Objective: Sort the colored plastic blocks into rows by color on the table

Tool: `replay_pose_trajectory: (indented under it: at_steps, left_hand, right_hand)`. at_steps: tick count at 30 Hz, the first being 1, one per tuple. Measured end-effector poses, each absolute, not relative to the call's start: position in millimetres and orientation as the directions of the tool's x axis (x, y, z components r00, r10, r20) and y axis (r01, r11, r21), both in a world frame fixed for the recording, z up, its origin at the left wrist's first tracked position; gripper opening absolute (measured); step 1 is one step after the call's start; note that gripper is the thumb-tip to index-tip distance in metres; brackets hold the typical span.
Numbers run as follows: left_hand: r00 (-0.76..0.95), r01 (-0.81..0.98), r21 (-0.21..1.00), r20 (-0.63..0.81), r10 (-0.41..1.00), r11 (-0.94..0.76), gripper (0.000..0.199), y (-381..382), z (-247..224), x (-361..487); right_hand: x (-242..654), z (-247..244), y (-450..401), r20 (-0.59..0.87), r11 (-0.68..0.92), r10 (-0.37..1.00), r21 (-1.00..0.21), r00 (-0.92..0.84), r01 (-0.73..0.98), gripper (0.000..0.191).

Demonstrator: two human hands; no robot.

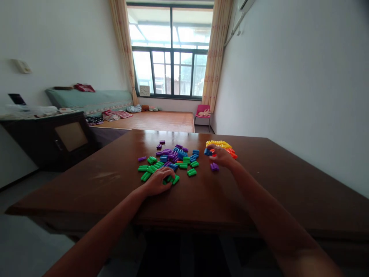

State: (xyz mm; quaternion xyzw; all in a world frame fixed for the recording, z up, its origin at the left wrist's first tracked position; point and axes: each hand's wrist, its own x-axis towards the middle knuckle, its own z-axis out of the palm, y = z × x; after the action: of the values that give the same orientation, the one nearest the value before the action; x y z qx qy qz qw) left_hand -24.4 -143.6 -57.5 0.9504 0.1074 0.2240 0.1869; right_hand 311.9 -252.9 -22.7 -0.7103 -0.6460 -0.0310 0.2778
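Table (109, 181) with short ribbed pieces sorted only in part by colour; all places are given from the pile (172, 157), as the wearer faces it. The pile, chiefly purple and blue with its pieces at mixed angles, is the largest body. Green pieces (151, 168) fringe its near left side, and a yellow row (219, 144) lies well to its right, toward the far side. The left hand (158, 181) rests at the pile's near edge, its fingers curled down over some of the green pieces; whether they grip any is hidden by the hand itself. The right hand (221, 155) is on the right of the pile, beside the near side of the yellow row, thumb and fingers bent and slightly parted. Orange pieces (232, 154) lie right of the pile, beyond the right hand's knuckles. A purple pair (214, 167) sits alone to the right of the pile, just on the wearer's side of the right hand, its long axis running roughly away from the wearer. The blue piece (206, 152) is the critical element: right of the pile and at the right fingertips, on their pile-facing side. The right hand is much the nearer to it; the left is separated from it by the pile's near right portion. Its long axis is too small to read with confidence, and whether the fingers pinch it or merely touch it cannot be made out.
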Motion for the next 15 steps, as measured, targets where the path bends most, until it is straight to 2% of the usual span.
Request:
replay_pose_trajectory:
  at_steps: [2,5,8,12,15]
  left_hand:
    - [0.873,0.126,0.405,0.388,0.295,-0.906,0.02,-144,-56,-24]
    - [0.869,0.135,0.406,0.389,0.304,-0.904,0.021,-144,-56,-23]
    - [0.864,0.146,0.396,0.395,0.312,-0.907,0.022,-143,-58,-22]
    - [0.848,0.172,0.371,0.416,0.329,-0.913,0.022,-141,-60,-21]
    - [0.844,0.185,0.361,0.418,0.336,-0.914,0.021,-141,-61,-21]
  right_hand:
    - [377,-28,-274,0.425,-0.287,0.794,-0.369,0.435,0.884,0.041]
    - [458,-54,-305,0.379,-0.656,0.571,-0.323,0.728,0.683,0.042]
    - [502,-87,-320,0.336,-0.718,0.529,-0.312,0.779,0.622,0.044]
    - [518,-111,-321,0.362,-0.702,0.431,-0.441,0.827,0.559,0.04]
    - [518,-114,-322,0.344,-0.725,0.445,-0.405,0.827,0.558,0.036]
